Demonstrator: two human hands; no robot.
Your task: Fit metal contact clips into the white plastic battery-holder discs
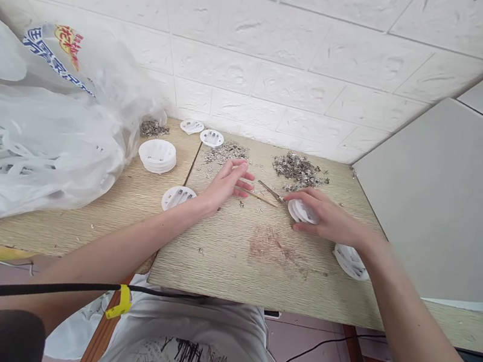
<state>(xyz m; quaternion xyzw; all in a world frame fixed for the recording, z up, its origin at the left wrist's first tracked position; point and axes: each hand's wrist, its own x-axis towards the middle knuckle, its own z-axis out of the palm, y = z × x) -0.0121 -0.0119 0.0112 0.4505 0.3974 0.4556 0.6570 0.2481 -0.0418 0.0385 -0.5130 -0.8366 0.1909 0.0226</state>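
My right hand [330, 216] grips a small stack of round white plastic pieces [301, 212], thumb on the near side and fingers over the far side. My left hand [228, 184] is raised over the table with its fingers apart, and I see nothing held in it. Between the hands lie metal tweezers [271, 190] and a thin wooden stick [264, 198]. One white disc with metal clips in its slots [178, 198] sits partly behind my left wrist. Beyond the hands are two heaps of small metal clips, a flatter left heap [226, 153] and a thicker right heap [298, 170].
A large clear plastic bag [108, 123] full of white parts fills the left side. Stacked white discs [157, 155] stand beside it. More white pieces [350, 261] lie under my right forearm. A grey panel [457, 209] borders the right, a white brick-patterned wall [261, 55] the back.
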